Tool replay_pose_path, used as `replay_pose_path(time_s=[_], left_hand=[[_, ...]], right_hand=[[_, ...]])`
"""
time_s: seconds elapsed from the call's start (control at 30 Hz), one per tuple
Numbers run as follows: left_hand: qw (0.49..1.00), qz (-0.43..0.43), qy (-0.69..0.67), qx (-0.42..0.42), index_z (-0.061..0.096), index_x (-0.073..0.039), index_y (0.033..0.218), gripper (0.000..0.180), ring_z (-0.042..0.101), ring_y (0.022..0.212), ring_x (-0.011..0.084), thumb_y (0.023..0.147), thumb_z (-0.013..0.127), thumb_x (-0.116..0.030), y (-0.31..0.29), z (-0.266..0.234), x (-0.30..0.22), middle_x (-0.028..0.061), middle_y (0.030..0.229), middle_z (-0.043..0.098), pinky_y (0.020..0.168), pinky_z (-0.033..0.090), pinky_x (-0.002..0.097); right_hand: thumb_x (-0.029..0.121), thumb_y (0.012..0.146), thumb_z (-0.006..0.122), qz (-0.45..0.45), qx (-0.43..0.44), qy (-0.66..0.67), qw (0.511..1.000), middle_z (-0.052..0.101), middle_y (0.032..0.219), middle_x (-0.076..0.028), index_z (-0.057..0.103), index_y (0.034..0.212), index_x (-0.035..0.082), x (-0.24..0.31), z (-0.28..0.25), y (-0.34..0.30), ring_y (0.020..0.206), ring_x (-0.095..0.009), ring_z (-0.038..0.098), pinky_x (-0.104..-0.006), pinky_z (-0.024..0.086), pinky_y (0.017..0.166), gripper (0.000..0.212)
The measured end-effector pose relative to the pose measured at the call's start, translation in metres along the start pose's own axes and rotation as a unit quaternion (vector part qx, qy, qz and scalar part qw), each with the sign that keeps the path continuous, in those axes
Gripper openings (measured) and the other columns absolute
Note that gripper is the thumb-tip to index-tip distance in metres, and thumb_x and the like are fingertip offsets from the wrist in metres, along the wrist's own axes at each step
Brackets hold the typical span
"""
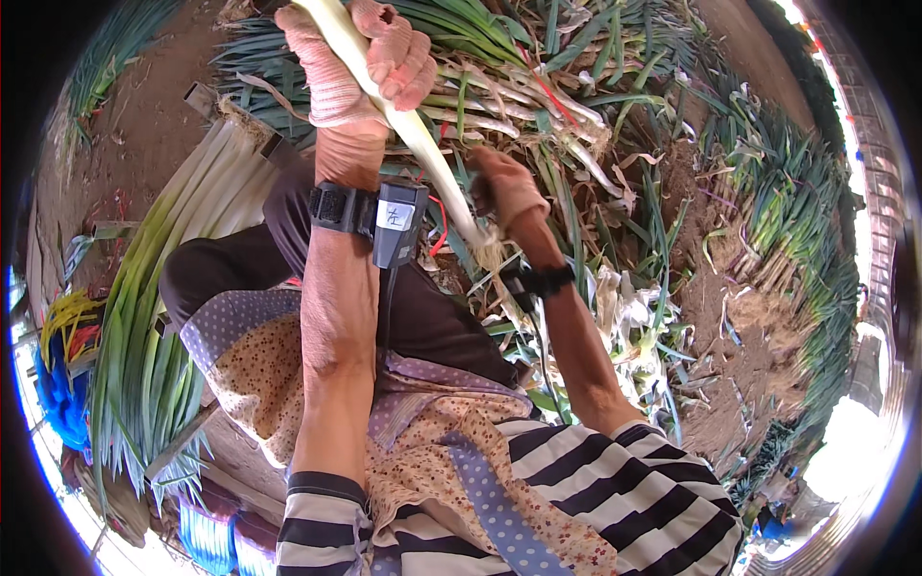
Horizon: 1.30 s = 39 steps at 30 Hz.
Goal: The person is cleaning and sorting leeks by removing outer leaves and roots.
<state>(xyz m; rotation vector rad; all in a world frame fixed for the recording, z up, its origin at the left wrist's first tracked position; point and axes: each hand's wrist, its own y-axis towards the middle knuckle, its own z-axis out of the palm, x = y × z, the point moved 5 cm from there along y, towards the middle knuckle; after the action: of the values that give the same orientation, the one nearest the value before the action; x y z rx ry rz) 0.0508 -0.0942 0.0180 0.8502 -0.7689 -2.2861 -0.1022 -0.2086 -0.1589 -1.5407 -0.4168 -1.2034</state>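
Note:
My left hand (357, 72), in a pale fingerless glove, is closed around a thick white green onion (423, 144). The stalk slants down to the right, and its root end hangs near my right forearm. Beside the lower part of the stalk is my right hand (509, 187), also gloved. Motion blurs its fingers, so their grip cannot be made out. Under the root end, pale peelings (624, 322) lie heaped on the ground. Both wrists wear black straps, the left one carrying a small grey box (397, 226).
On my left leans a big bundle of green onions (173, 221), with a metal bar at its top. More green onions (480, 101) lie ahead, some tied with red string. A long row of them (807, 259) stretches along the right. Blue bags (206, 538) sit at lower left.

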Motion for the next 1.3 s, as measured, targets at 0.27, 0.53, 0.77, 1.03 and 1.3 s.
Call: replay_pose_path(time_s=[0.27, 0.53, 0.77, 1.03, 1.3], left_hand=[[0.988, 0.069, 0.063, -0.126, 0.066, -0.011, 0.078, 0.067, 0.037, 0.041, 0.0126, 0.07, 0.055, -0.076, -0.008, -0.005, -0.017, -0.0002, 0.048, 0.041, 0.034, 0.034, 0.0258], [0.988, 0.035, 0.044, -0.147, 0.061, -0.01, 0.074, 0.066, 0.038, 0.043, 0.0152, 0.074, 0.051, -0.075, -0.001, -0.002, 0.011, 0.0013, 0.049, 0.041, 0.035, 0.033, 0.0291], [0.993, -0.003, 0.035, -0.11, 0.061, -0.01, 0.073, 0.066, 0.039, 0.043, 0.0152, 0.074, 0.051, -0.075, 0.006, 0.001, 0.02, 0.0015, 0.05, 0.043, 0.035, 0.033, 0.029], [0.996, 0.007, 0.043, -0.077, 0.063, -0.011, 0.074, 0.066, 0.043, 0.044, 0.0148, 0.072, 0.053, -0.076, -0.001, -0.005, 0.004, 0.0015, 0.053, 0.047, 0.035, 0.039, 0.0291], [0.973, 0.037, 0.083, -0.21, 0.062, -0.012, 0.075, 0.065, 0.039, 0.045, 0.0144, 0.07, 0.055, -0.076, -0.003, -0.006, 0.003, 0.0002, 0.051, 0.045, 0.036, 0.033, 0.0276]], right_hand=[[0.028, 0.092, 0.059, -0.149, -0.066, 0.069, 0.984, 0.06, 0.089, 0.001, 0.061, 0.113, 0.006, 0.049, 0.019, -0.088, 0.079, -0.008, 0.053, -0.0226, 0.044, 0.072, 0.031], [0.034, 0.09, 0.055, -0.236, -0.056, -0.103, 0.965, 0.063, 0.086, -0.011, 0.063, 0.104, 0.006, 0.056, 0.048, -0.029, 0.086, -0.017, 0.06, -0.0261, 0.045, 0.072, 0.032], [0.033, 0.09, 0.057, -0.423, -0.071, -0.364, 0.827, 0.064, 0.079, -0.006, 0.066, 0.095, 0.007, 0.028, 0.053, -0.017, 0.068, -0.014, 0.059, -0.0323, 0.047, 0.062, 0.028], [0.029, 0.089, 0.062, -0.054, -0.037, 0.106, 0.992, 0.062, 0.079, -0.001, 0.065, 0.104, 0.006, 0.045, -0.005, -0.078, 0.069, -0.008, 0.055, -0.0227, 0.045, 0.063, 0.028], [0.013, 0.075, 0.074, -0.35, -0.11, -0.249, 0.896, 0.064, 0.092, -0.012, 0.066, 0.105, 0.003, 0.055, 0.018, -0.11, 0.083, -0.022, 0.062, -0.0269, 0.048, 0.076, 0.032]])
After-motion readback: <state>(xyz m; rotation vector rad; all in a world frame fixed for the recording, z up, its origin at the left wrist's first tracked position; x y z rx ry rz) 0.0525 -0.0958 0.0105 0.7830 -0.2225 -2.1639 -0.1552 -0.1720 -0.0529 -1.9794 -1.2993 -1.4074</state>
